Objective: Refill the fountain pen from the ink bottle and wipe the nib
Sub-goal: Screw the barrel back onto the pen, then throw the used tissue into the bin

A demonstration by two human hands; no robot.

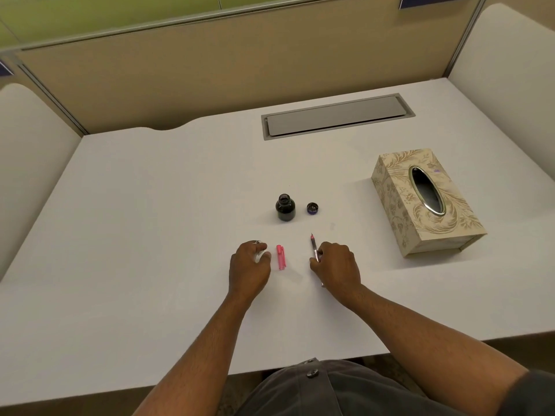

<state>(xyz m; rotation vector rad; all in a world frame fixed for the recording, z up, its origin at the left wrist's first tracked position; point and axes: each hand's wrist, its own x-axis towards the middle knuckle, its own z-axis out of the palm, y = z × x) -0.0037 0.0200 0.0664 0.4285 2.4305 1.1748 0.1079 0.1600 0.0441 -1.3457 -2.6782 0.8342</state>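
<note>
An open ink bottle (285,208) with dark ink stands upright mid-table, its dark cap (312,208) lying just to its right. My right hand (336,267) pinches the fountain pen (314,246), a slim clear-and-pink piece with its nib pointing away toward the bottle. A pink pen cap (281,257) lies flat on the white table (150,205) between my hands. My left hand (249,267) rests beside the pink cap with its fingers curled round something small and whitish, mostly hidden, possibly a tissue.
A patterned cream tissue box (426,202) sits at the right, its oval opening facing up. A grey cable-tray lid (336,115) is set into the table's far side. Padded dividers rise at both sides and a partition wall at the back.
</note>
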